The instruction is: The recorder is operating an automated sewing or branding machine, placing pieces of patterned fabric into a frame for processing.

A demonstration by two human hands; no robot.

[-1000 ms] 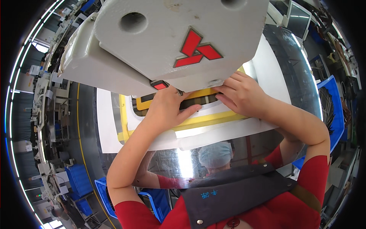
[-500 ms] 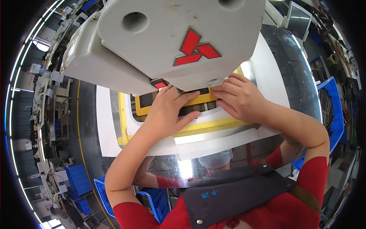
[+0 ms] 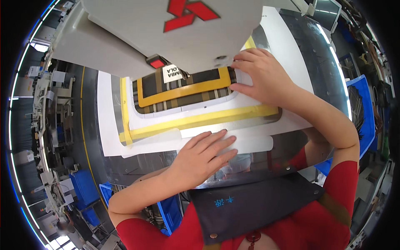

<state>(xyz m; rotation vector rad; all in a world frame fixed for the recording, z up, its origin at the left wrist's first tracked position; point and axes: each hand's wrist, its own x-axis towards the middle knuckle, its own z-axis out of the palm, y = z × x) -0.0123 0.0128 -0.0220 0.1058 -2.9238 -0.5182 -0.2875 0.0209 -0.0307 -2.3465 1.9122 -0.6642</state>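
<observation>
A grey machine head [image 3: 175, 37] with a red emblem overhangs a yellow rectangular frame [image 3: 183, 91] lying on plaid fabric [image 3: 196, 97], with a white label [image 3: 171, 74] inside the frame. My right hand [image 3: 266, 77] is at the frame's right end, thumb touching near its corner and other fingers apart beside the machine head, some fingertips hidden. My left hand [image 3: 202, 160], fingers spread, rests at the front over the white sheet and shiny metal table. Yellow tape [image 3: 200, 118] borders the opening in the white sheet [image 3: 291, 96] round the fabric.
Blue bins stand at the right [image 3: 362, 121], below the table [image 3: 168, 221] and on the left [image 3: 83, 185]. The metal table's curved edge [image 3: 335, 83] runs down the right. A screen [image 3: 325, 12] stands at the back right, equipment lines the far left.
My left hand has left the frame and moved down to the front. My right hand shifted up. The machine head sits higher in view, exposing more frame and the white label.
</observation>
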